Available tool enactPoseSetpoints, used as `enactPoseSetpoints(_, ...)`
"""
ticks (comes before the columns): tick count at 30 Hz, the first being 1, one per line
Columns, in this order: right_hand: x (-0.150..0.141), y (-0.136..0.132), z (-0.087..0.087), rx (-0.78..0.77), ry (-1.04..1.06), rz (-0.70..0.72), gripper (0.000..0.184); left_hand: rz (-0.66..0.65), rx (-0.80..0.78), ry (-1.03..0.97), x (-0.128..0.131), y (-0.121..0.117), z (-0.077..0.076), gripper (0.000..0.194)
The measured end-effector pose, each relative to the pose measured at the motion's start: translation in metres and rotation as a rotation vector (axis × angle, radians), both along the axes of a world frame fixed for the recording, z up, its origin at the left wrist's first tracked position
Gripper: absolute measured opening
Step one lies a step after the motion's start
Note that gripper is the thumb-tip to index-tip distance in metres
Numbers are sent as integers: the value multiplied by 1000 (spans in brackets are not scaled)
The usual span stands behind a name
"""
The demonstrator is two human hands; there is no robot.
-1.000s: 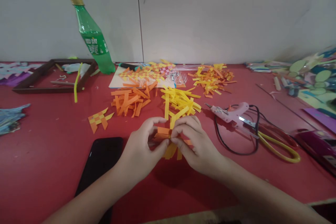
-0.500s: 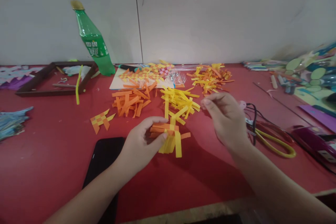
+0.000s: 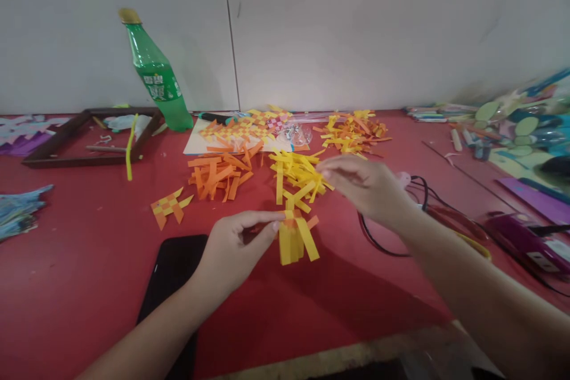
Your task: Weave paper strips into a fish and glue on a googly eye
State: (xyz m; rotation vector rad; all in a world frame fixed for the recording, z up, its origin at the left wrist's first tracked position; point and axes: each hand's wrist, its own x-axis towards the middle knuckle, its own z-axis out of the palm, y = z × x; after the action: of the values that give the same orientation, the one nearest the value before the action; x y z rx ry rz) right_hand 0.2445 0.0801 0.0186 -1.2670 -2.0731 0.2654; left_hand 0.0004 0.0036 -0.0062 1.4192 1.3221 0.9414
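My left hand (image 3: pixel 243 249) pinches a partly woven piece of yellow and orange paper strips (image 3: pixel 291 240) between thumb and fingers, above the red table. Loose yellow ends hang from the piece, and a short orange end sticks out to its right. Over the right edge of a pile of yellow paper strips (image 3: pixel 300 172) is my right hand (image 3: pixel 369 187), its thumb and fingertips close together. Whether anything is between those tips I cannot make out. Left of the yellow pile lies a pile of orange strips (image 3: pixel 218 175). A finished woven paper fish (image 3: pixel 169 208) rests beyond the phone.
A black phone (image 3: pixel 176 273) lies by my left forearm. Behind stand a green bottle (image 3: pixel 162 86) and a dark wooden frame (image 3: pixel 80 161). Mixed strips (image 3: pixel 351 133) lie at the back. On the right are black cables (image 3: pixel 378 243) and a purple-red device (image 3: pixel 525 240).
My right hand has moved left and is now over the yellow strips. My left hand still holds the woven piece, whose orange strips are now more hidden by the fingers.
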Motion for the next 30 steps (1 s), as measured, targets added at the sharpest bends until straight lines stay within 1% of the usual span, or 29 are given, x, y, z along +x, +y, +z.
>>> enactPoseSetpoints(2,-27,-24,-3,-310,210,133,18,-9,33,10,1,0,0,20)
enactPoseSetpoints(3,-38,-33,-5,-426,289,175,20,-15,47,2,2,0,0,24)
enactPoseSetpoints(4,-46,-40,-7,-520,353,206,22,-22,55,-6,2,0,1,30)
enactPoseSetpoints(5,-52,-45,-9,-582,390,223,24,-29,54,-8,2,0,2,36)
enactPoseSetpoints(6,-55,-47,-11,-614,413,228,27,-33,47,-3,2,0,3,41)
enactPoseSetpoints(8,-56,-48,-15,-618,443,227,30,-32,29,29,2,-1,6,44)
enactPoseSetpoints(12,-52,-48,-22,-595,499,250,33,-28,20,54,2,-1,7,41)
enactPoseSetpoints(15,-51,-51,-25,-590,547,281,35,-59,-40,-31,2,-1,4,41)
enactPoseSetpoints(18,-51,-55,-26,-630,573,298,36,-87,-121,-136,2,-1,1,52)
enactPoseSetpoints(20,-51,-56,-26,-678,584,310,35,-108,-163,-153,1,-1,1,59)
enactPoseSetpoints(21,-50,-57,-26,-701,592,319,35,-120,-173,-151,1,-1,0,59)
enactPoseSetpoints(23,-48,-56,-24,-729,618,339,33,-129,-165,-153,1,-1,0,53)
enactPoseSetpoints(26,-45,-54,-24,-726,672,351,26,-83,-114,-159,1,-1,0,42)
enactPoseSetpoints(30,-46,-53,-28,-680,682,347,21,-12,-48,-163,-1,-1,0,38)
